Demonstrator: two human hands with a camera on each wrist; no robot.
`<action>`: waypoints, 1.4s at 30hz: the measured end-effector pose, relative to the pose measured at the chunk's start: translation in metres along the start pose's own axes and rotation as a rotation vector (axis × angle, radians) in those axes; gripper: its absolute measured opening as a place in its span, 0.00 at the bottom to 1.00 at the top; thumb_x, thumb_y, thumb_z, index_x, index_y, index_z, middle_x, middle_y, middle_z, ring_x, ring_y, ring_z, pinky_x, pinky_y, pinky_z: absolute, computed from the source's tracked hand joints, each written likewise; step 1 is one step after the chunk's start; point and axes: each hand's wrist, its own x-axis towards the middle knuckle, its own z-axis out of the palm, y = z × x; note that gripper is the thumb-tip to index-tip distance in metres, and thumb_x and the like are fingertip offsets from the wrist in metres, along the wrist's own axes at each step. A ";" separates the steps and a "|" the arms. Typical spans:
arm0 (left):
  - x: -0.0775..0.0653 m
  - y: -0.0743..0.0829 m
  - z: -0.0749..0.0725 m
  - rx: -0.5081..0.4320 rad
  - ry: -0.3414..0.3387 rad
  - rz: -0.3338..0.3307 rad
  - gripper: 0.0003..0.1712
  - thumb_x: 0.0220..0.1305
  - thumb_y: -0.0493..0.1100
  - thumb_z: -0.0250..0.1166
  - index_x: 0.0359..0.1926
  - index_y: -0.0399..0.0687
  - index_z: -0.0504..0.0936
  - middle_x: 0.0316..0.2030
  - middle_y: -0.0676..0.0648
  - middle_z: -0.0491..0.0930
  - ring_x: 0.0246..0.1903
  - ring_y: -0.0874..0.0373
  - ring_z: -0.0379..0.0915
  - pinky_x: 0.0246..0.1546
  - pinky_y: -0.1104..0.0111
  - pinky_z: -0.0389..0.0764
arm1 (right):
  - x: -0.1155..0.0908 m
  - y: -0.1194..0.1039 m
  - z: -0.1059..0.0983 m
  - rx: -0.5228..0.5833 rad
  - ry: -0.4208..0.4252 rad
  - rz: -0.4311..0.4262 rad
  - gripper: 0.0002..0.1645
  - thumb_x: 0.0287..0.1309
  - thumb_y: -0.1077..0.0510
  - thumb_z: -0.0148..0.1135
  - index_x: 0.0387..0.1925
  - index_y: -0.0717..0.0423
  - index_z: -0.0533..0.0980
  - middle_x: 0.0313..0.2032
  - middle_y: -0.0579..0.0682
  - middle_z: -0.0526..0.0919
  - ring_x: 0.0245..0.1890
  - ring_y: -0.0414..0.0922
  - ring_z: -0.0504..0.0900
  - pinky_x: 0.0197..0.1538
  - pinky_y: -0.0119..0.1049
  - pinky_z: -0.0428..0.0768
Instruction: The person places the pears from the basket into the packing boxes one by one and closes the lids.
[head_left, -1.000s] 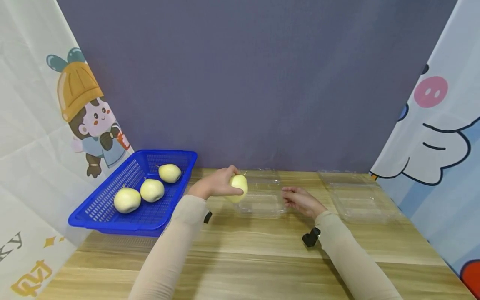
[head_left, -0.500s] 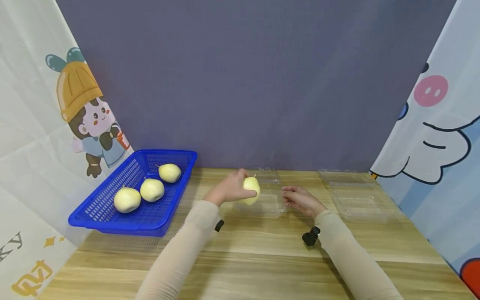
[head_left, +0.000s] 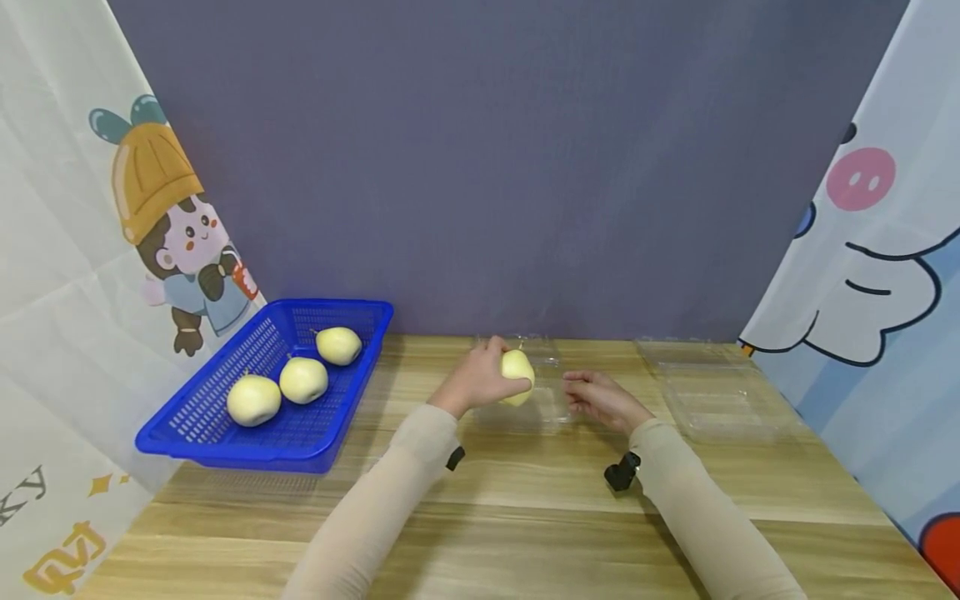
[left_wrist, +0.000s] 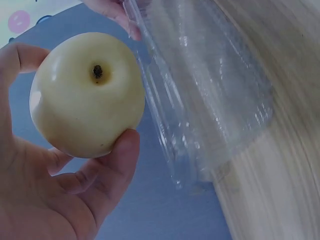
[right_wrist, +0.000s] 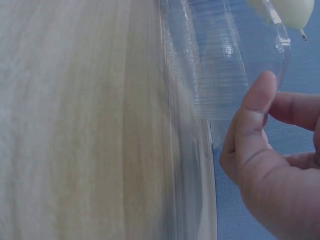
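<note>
My left hand (head_left: 480, 382) grips a pale yellow pear (head_left: 517, 371) between thumb and fingers, over a clear plastic clamshell container (head_left: 543, 414) with its lid folded back. In the left wrist view the pear's (left_wrist: 87, 105) dark-centred dimple faces the camera, and the container (left_wrist: 215, 90) lies beside it. At the container's right side, my right hand (head_left: 606, 402) pinches the rim with thumb and fingertips. The right wrist view shows that thumb at the container's (right_wrist: 225, 55) edge, with part of the pear and its stem beyond.
At the left stands a blue plastic basket (head_left: 258, 455) holding three more pears (head_left: 303, 380). Another clear clamshell container (head_left: 720, 408) lies opened on the right of the wooden table (head_left: 510, 533). A grey-blue cloth backdrop (head_left: 487, 167) rises behind the table.
My left hand has carried the pear to the right, from the container's left side to over its middle. The right hand has stayed at the rim.
</note>
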 end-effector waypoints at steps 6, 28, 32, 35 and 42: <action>0.004 0.001 0.007 -0.033 -0.009 -0.011 0.42 0.54 0.62 0.68 0.62 0.41 0.70 0.43 0.46 0.74 0.34 0.54 0.74 0.30 0.65 0.79 | -0.001 0.000 -0.001 0.015 -0.013 -0.008 0.33 0.75 0.64 0.48 0.70 0.78 0.50 0.43 0.58 0.73 0.37 0.42 0.75 0.38 0.29 0.80; 0.018 0.006 0.040 -0.166 -0.061 -0.066 0.41 0.57 0.59 0.72 0.62 0.41 0.68 0.40 0.47 0.75 0.34 0.55 0.76 0.32 0.65 0.80 | 0.001 0.001 -0.003 0.006 -0.012 -0.014 0.33 0.75 0.63 0.49 0.70 0.78 0.51 0.43 0.57 0.73 0.38 0.42 0.76 0.39 0.29 0.80; 0.020 0.008 0.045 -0.161 -0.072 -0.079 0.40 0.57 0.60 0.71 0.62 0.43 0.68 0.40 0.48 0.75 0.34 0.56 0.75 0.32 0.66 0.80 | 0.000 0.001 -0.003 -0.003 -0.015 -0.008 0.33 0.76 0.62 0.49 0.70 0.77 0.51 0.44 0.58 0.74 0.38 0.42 0.76 0.40 0.30 0.80; 0.020 0.010 0.047 -0.164 -0.078 -0.085 0.39 0.57 0.59 0.71 0.61 0.43 0.68 0.39 0.48 0.75 0.33 0.55 0.75 0.32 0.65 0.80 | 0.001 0.001 -0.004 -0.010 -0.021 -0.006 0.32 0.76 0.62 0.48 0.71 0.76 0.51 0.44 0.57 0.74 0.38 0.41 0.75 0.40 0.31 0.81; 0.019 0.012 0.048 -0.148 -0.090 -0.107 0.39 0.58 0.60 0.71 0.61 0.42 0.69 0.40 0.48 0.74 0.34 0.55 0.74 0.32 0.64 0.79 | 0.001 0.002 -0.004 -0.008 -0.033 -0.011 0.33 0.76 0.61 0.47 0.71 0.77 0.50 0.42 0.55 0.73 0.36 0.40 0.74 0.40 0.32 0.80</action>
